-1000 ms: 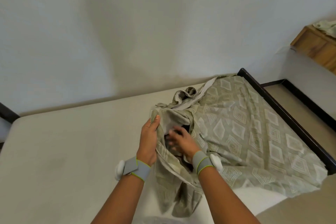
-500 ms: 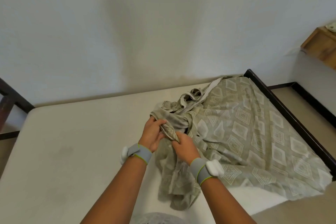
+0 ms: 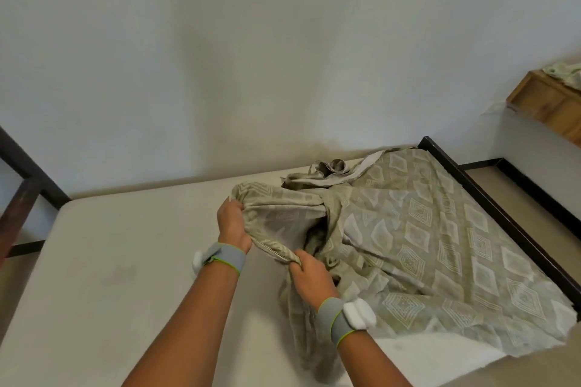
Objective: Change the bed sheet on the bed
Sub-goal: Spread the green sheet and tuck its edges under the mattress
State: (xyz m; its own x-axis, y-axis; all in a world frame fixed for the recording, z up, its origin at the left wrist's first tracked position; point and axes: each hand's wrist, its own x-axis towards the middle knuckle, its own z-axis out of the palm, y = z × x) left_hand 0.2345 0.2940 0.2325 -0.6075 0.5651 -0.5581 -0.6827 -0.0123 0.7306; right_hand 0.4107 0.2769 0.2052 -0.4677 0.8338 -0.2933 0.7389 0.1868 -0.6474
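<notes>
A grey-green bed sheet (image 3: 424, 239) with a diamond pattern lies bunched over the right half of a bare cream mattress (image 3: 103, 276). My left hand (image 3: 233, 225) grips a gathered edge of the sheet, lifted off the mattress. My right hand (image 3: 309, 273) grips the same edge lower down and nearer to me. The cloth is stretched between the two hands. A fold of the sheet hangs down past my right forearm. Both wrists wear grey bands.
A dark bed frame (image 3: 490, 195) runs along the right side and shows again at the far left (image 3: 22, 198). A white wall stands right behind the bed. A wooden cabinet (image 3: 547, 104) with a cloth on top sits at the far right.
My hands were close together on a bunched part of the sheet. They have drawn apart, left hand up and away, right hand toward me, spreading the edge between them.
</notes>
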